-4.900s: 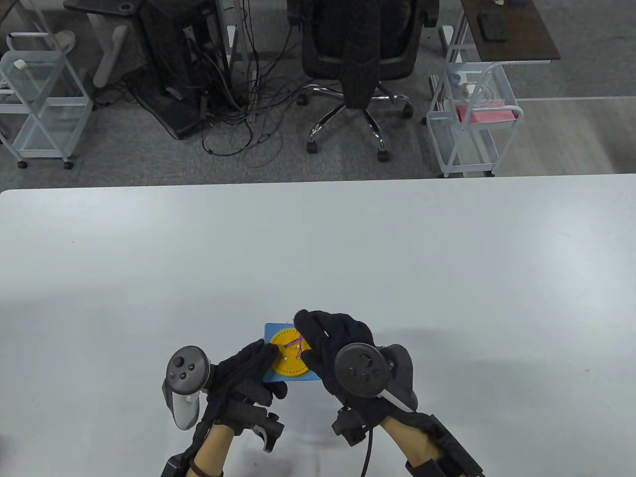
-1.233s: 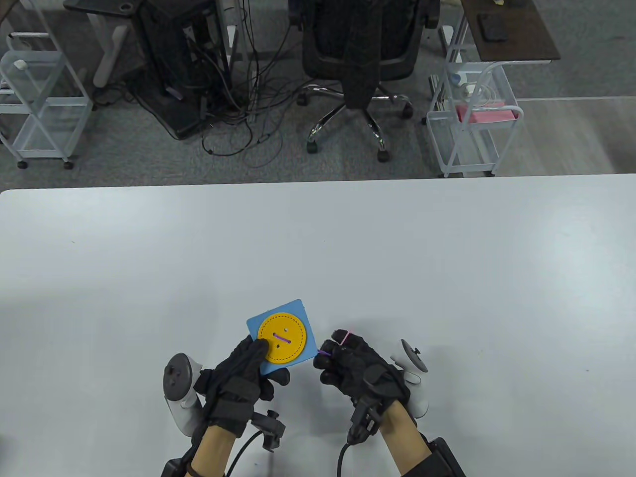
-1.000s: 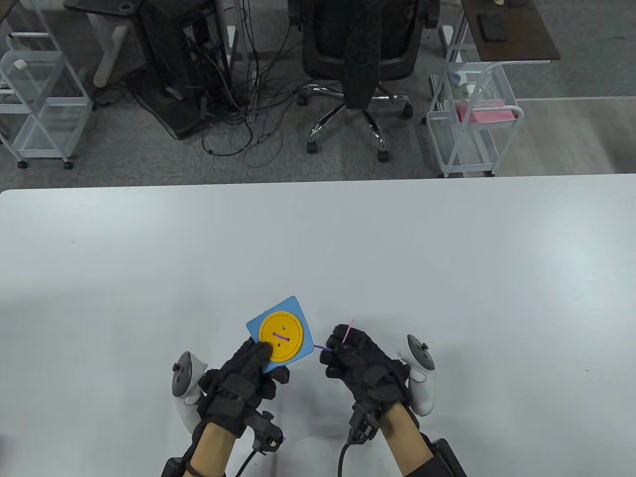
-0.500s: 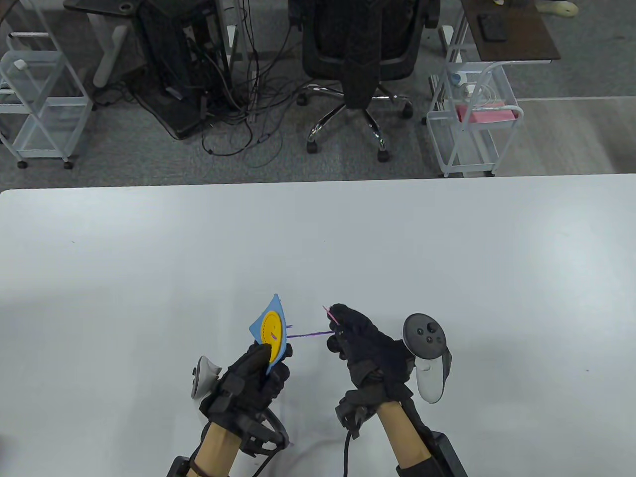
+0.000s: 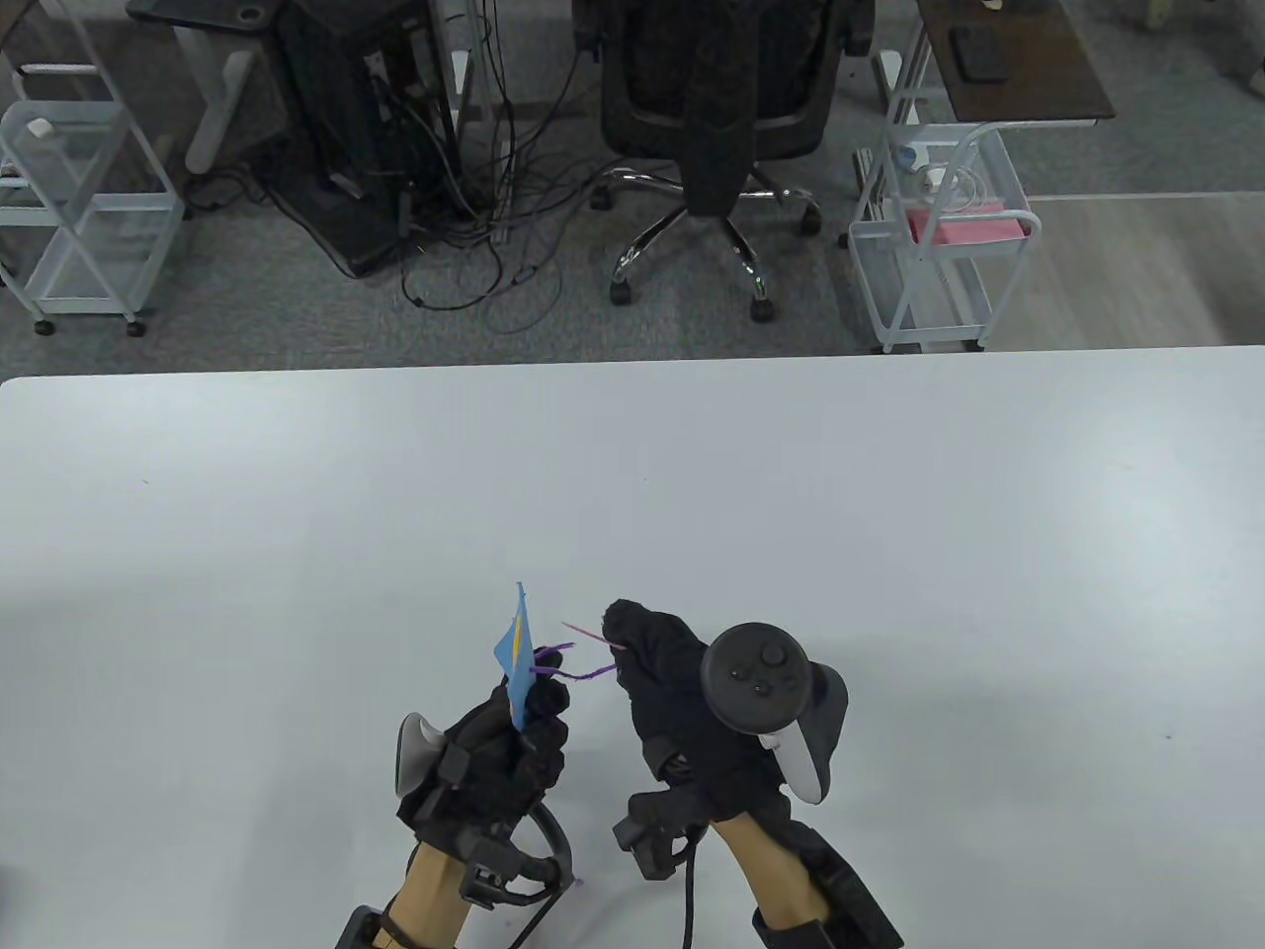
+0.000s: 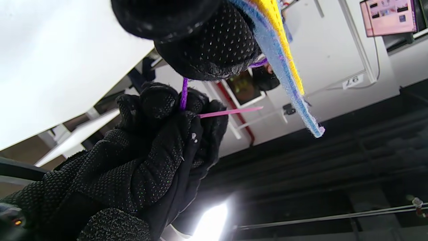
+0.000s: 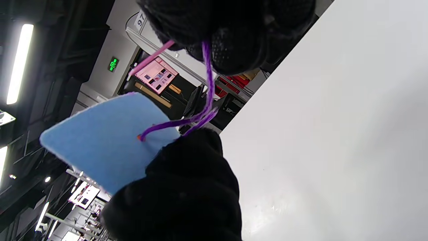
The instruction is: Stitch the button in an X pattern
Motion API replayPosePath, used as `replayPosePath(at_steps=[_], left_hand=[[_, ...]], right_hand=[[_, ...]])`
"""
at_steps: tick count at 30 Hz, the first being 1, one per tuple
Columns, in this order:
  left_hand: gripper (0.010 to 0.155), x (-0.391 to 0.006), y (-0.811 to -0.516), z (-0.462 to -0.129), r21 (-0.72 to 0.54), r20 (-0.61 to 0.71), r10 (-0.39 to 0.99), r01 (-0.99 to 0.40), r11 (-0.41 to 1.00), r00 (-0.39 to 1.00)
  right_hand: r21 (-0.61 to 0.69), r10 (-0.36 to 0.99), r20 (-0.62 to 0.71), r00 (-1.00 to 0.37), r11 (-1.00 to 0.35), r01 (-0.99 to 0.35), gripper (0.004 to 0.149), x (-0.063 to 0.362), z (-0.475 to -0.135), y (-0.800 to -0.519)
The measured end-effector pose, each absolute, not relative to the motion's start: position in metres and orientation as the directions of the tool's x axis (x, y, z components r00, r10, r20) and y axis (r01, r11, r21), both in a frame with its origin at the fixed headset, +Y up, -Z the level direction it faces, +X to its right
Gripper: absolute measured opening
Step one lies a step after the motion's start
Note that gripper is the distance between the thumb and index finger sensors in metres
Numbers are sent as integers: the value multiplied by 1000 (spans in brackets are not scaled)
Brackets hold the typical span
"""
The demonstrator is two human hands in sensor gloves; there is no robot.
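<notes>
My left hand (image 5: 514, 727) grips a blue felt square (image 5: 517, 652) with a yellow felt button (image 6: 281, 30) on its front, lifted edge-on above the white table (image 5: 889, 514). Its blue back faces the right wrist view (image 7: 100, 147). My right hand (image 5: 642, 652) pinches a pink needle (image 5: 588, 633), whose tip points at the square's back. Purple thread (image 5: 573, 672) runs slack from the needle to the back of the square (image 7: 174, 124). In the left wrist view the needle (image 6: 230, 111) sits just behind the felt (image 6: 284, 73).
The white table spreads wide beyond and beside both hands. Past its far edge stand a black office chair (image 5: 716, 129), white wire carts (image 5: 939, 247) and a tangle of cables (image 5: 484, 227) on the floor.
My left hand has tipped the square from lying face-up to standing edge-on. My right hand has moved left toward its back with the needle, and the thread has gone from taut to slack.
</notes>
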State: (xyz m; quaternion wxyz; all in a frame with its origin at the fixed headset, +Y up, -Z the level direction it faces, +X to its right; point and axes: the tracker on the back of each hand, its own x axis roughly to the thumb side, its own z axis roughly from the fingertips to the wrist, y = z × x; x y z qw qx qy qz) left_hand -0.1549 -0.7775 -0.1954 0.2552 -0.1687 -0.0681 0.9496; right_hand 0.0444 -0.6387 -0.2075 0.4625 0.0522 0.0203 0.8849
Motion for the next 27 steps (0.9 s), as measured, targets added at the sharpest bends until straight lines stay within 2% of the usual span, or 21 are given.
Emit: replayPosePath(at_steps=[11,27], left_hand=[[46,-151,-779,-194,-237,-310,491,-435,-869,-814],[46,-148,-780,-194,-274,-326,507,-434,-858,-798]], right_hand=[[28,736,110,-667,-674,-739,39,32,-200,-640],[41,748,111,-655,-662,-749,39,30,-202,-644]])
